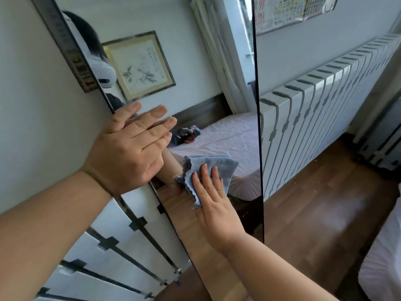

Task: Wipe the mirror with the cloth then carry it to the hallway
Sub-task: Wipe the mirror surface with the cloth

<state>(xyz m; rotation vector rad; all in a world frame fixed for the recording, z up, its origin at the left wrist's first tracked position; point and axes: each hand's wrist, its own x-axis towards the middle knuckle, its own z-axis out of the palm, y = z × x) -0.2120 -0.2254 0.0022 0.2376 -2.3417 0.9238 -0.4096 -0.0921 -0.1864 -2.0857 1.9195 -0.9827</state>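
A tall frameless mirror (195, 72) with a thin dark edge leans against the white wall and radiator and fills the middle of the head view. My left hand (128, 148) grips its left edge, fingers laid flat over the glass. A blue-grey cloth (212, 170) lies flat on the lower glass. My right hand (214, 203) presses on the cloth with spread fingers. The glass reflects a bed, a framed picture, a curtain and part of a person wearing a headset.
A white ribbed radiator (325, 105) runs along the wall right of the mirror and also shows below its left edge. Wooden floor (314, 203) lies at the right. A bed corner with a white sheet (382, 268) sits at the lower right. A poster (293, 9) hangs above.
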